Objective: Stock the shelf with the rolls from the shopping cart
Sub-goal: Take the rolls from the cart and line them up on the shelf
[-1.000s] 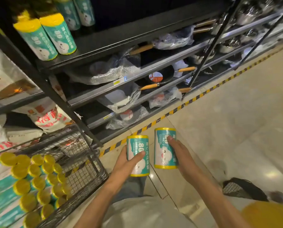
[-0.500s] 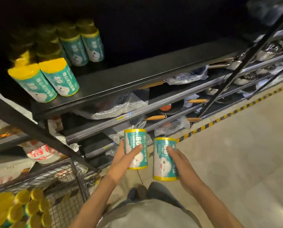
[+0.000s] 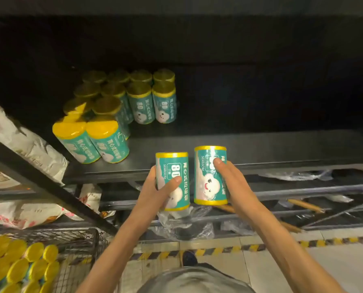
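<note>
Teal rolls in hand: two, yellow-capped, upright, side by side just in front of the shelf [image 3: 261,149] edge
Left hand [image 3: 155,191]: fingers wrapped round the left roll [image 3: 172,176]
Right hand [image 3: 233,182]: fingers clasping the right roll [image 3: 208,180]
Stocked rolls [image 3: 121,106]: clustered upright at the shelf's left
Shopping cart [image 3: 79,242]: bottom left, more rolls [image 3: 20,265] inside
</note>
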